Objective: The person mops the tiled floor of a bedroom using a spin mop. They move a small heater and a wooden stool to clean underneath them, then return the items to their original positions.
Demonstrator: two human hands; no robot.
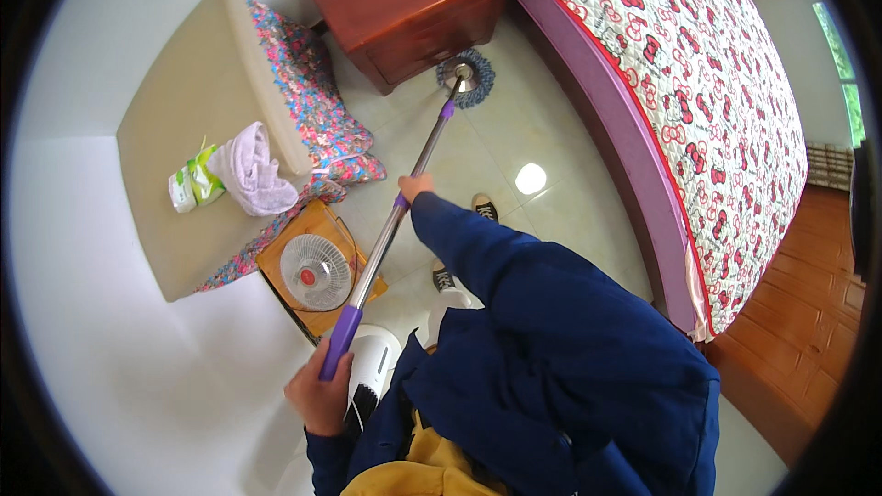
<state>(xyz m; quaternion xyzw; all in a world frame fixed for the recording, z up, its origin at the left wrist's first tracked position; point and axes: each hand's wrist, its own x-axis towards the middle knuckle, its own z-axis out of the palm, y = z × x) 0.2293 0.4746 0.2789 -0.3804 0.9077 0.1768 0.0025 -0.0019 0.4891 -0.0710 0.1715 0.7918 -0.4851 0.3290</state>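
Observation:
A spin mop with a steel pole (pixel 377 253) and purple grips slants across the middle of the head view. My left hand (pixel 320 386) is closed around the purple grip at its upper end. Farther down the pole, beside a purple collar, my right hand (pixel 416 187) grips it. The round blue-grey mop head (pixel 485 80) lies on the tiled floor against the front lower edge of a red-brown wooden cabinet (pixel 413 0). Part of the mop head's edge is close under the cabinet's front.
A bed with a patterned quilt (pixel 689 83) and purple side (pixel 586 89) stands right. At left, a cloth-skirted table (pixel 179 96) holds a lilac towel (pixel 255 172) and a green-white tissue pack (pixel 196 180). A fan (pixel 315 272) on a wooden stand and a white appliance (pixel 375 351) are near my left hand.

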